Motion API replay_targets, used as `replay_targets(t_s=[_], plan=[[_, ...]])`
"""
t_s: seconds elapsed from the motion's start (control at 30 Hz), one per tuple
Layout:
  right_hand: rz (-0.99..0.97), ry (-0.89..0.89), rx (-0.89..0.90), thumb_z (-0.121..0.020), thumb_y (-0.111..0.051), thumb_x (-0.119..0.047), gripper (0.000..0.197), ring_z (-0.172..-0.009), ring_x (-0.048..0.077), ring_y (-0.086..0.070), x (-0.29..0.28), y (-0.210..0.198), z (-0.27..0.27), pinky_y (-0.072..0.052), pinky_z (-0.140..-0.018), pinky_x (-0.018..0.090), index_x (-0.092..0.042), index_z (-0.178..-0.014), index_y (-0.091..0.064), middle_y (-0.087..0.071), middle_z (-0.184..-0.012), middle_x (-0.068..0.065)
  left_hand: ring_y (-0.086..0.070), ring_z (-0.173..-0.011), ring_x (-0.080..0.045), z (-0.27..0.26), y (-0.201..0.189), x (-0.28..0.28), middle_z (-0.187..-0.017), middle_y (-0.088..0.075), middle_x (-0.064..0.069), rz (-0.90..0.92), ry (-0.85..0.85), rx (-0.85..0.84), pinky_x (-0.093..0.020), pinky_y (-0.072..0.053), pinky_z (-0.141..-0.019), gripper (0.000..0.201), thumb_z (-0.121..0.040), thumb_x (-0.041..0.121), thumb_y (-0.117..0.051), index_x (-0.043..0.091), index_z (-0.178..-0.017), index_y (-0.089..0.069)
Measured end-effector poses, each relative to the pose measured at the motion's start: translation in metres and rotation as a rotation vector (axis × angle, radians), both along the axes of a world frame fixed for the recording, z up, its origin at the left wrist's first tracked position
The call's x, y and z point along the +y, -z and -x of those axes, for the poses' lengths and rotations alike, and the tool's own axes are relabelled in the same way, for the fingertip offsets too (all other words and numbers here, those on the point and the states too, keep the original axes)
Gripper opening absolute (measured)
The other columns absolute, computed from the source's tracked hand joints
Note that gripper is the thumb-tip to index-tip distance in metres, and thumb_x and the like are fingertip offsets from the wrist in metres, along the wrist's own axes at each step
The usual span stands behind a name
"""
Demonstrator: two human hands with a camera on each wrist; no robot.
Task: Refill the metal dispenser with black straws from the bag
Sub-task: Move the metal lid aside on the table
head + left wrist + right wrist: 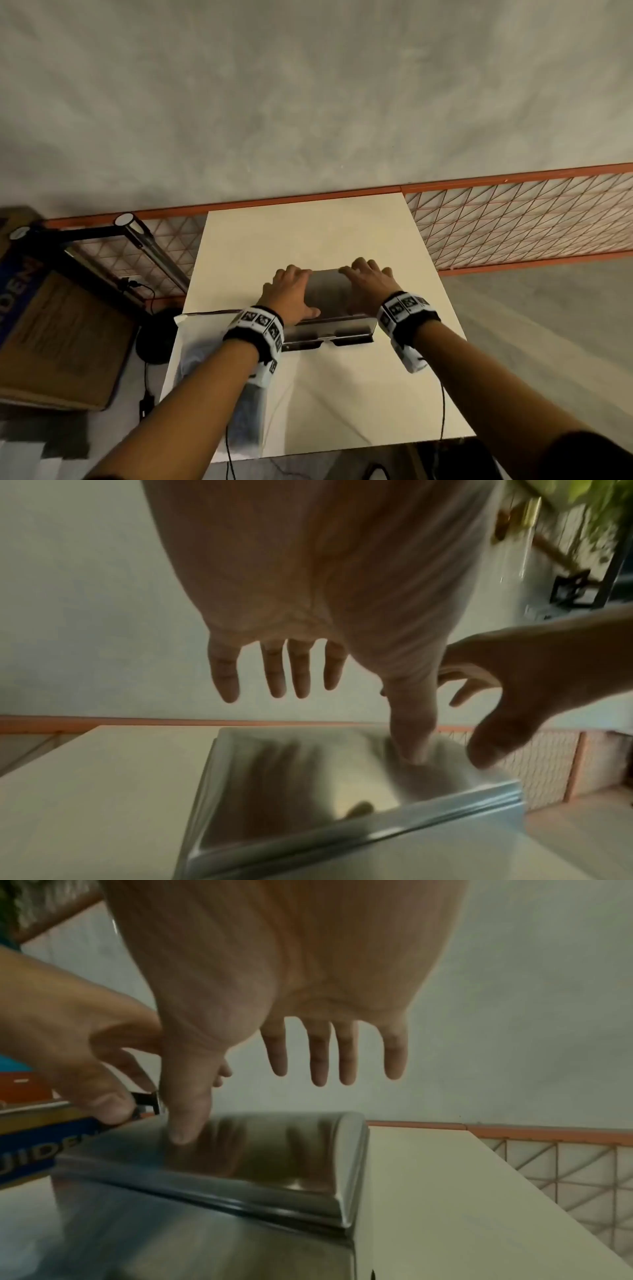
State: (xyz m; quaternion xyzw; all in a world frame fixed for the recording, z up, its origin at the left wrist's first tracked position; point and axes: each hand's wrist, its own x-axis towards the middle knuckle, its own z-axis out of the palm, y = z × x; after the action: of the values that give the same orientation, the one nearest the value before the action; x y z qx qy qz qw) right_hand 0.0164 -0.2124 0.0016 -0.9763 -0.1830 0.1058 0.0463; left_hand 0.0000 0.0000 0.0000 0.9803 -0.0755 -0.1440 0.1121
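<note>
Resting over the closed lid of the shiny steel box dispenser (329, 301) on the cream table (394, 377), left hand (291, 294) and right hand (371, 284) are spread, thumbs touching, grasping nothing. Translucent straw bag (205, 349) lies beside; refilling seems not started.

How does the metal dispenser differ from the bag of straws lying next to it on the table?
The metal dispenser is a rigid, shiny box that reflects the hands; the bag is soft, translucent plastic with dark contents showing through. The dispenser stands mid-table with the left hand and right hand over its closed lid; the bag lies flat at the table's left edge, untouched, partly under the left forearm. Both rest on the white table.
</note>
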Motion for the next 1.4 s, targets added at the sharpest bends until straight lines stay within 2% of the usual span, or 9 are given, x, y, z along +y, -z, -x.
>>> replay_targets(t_s=[0.13,0.2,0.3,0.47,0.57,0.7,0.87,1.1,1.4], plan=[[0.115,-0.041,0.086,-0.058,-0.082,-0.063,0.115,-0.139,0.031,-0.03,0.011,0.009,-0.012,-0.033,-0.102,0.064,-0.032,-0.148,-0.017,-0.029,-0.151,0.005,-0.015,-0.152,-0.031,-0.018,0.006,-0.002,-0.166,-0.012,-0.002,-0.134,0.001,0.128,-0.06,-0.03,-0.115,0.12,-0.067,0.061,-0.086,0.033,-0.159,-0.014],[0.142,-0.084,0.093,-0.053,-0.081,-0.07,0.125,-0.141,0.032,-0.027,0.013,0.017,-0.016,-0.03,-0.102,0.068,-0.03,-0.149,-0.011,-0.026,-0.153,0.006,-0.007,-0.155,-0.032,-0.022,0.013,-0.003,-0.169,-0.004,-0.002,-0.171,0.012,0.177,-0.065,-0.025,-0.115,0.131,-0.064,0.062,-0.088,0.033,-0.161,-0.004],[0.15,-0.118,0.086,-0.049,-0.08,-0.074,0.129,-0.139,0.032,-0.028,0.01,0.02,-0.018,-0.029,-0.102,0.07,-0.03,-0.149,-0.011,-0.029,-0.15,0.006,0.002,-0.156,-0.033,-0.027,0.019,0.0,-0.17,0.004,-0.001,-0.198,0.002,0.249,-0.069,-0.02,-0.115,0.14,-0.062,0.064,-0.089,0.035,-0.161,0.006],[0.135,-0.134,0.094,-0.043,-0.078,-0.077,0.126,-0.132,0.03,-0.034,0.011,0.024,-0.021,-0.03,-0.1,0.07,-0.036,-0.145,-0.016,-0.036,-0.141,0.001,0.006,-0.156,-0.036,-0.029,0.034,0.0,-0.169,0.005,-0.002,-0.232,0.015,0.278,-0.073,-0.017,-0.114,0.145,-0.059,0.066,-0.087,0.037,-0.159,0.012],[0.128,-0.137,0.104,-0.041,-0.076,-0.079,0.127,-0.131,0.029,-0.035,0.012,0.024,-0.023,-0.031,-0.099,0.069,-0.038,-0.144,-0.015,-0.036,-0.14,0.0,0.004,-0.155,-0.037,-0.03,0.036,-0.001,-0.168,0.004,-0.002,-0.231,0.025,0.271,-0.073,-0.016,-0.115,0.146,-0.058,0.065,-0.088,0.038,-0.159,0.013],[0.119,-0.131,0.13,-0.041,-0.076,-0.078,0.128,-0.13,0.03,-0.035,0.014,0.023,-0.024,-0.034,-0.098,0.067,-0.039,-0.145,-0.013,-0.036,-0.141,0.001,-0.011,-0.151,-0.035,-0.032,0.038,-0.002,-0.162,-0.012,-0.004,-0.245,0.046,0.235,-0.07,-0.027,-0.111,0.145,-0.055,0.067,-0.087,0.037,-0.159,0.008],[0.118,-0.132,0.134,-0.04,-0.075,-0.078,0.128,-0.122,0.032,-0.041,0.017,0.025,-0.026,-0.041,-0.095,0.058,-0.04,-0.146,-0.013,-0.039,-0.135,0.003,-0.022,-0.143,-0.034,-0.033,0.038,-0.002,-0.154,-0.02,-0.004,-0.253,0.056,0.214,-0.062,-0.035,-0.105,0.144,-0.051,0.069,-0.086,0.038,-0.158,0.005],[0.085,-0.14,0.121,-0.041,-0.076,-0.077,0.127,-0.117,0.03,-0.042,0.015,0.028,-0.026,-0.043,-0.095,0.051,-0.041,-0.146,-0.015,-0.04,-0.132,0.003,-0.024,-0.143,-0.033,-0.031,0.034,-0.002,-0.153,-0.022,-0.005,-0.254,0.075,0.195,-0.059,-0.037,-0.107,0.141,-0.053,0.068,-0.086,0.036,-0.159,0.001],[0.012,-0.124,0.064,-0.039,-0.077,-0.076,0.128,-0.12,0.031,-0.042,0.007,0.03,-0.023,-0.044,-0.095,0.053,-0.04,-0.146,-0.017,-0.039,-0.134,0.002,-0.027,-0.137,-0.034,-0.031,0.024,-0.006,-0.149,-0.025,-0.007,-0.306,0.118,0.113,-0.056,-0.037,-0.108,0.139,-0.052,0.068,-0.085,0.034,-0.159,-0.003]])
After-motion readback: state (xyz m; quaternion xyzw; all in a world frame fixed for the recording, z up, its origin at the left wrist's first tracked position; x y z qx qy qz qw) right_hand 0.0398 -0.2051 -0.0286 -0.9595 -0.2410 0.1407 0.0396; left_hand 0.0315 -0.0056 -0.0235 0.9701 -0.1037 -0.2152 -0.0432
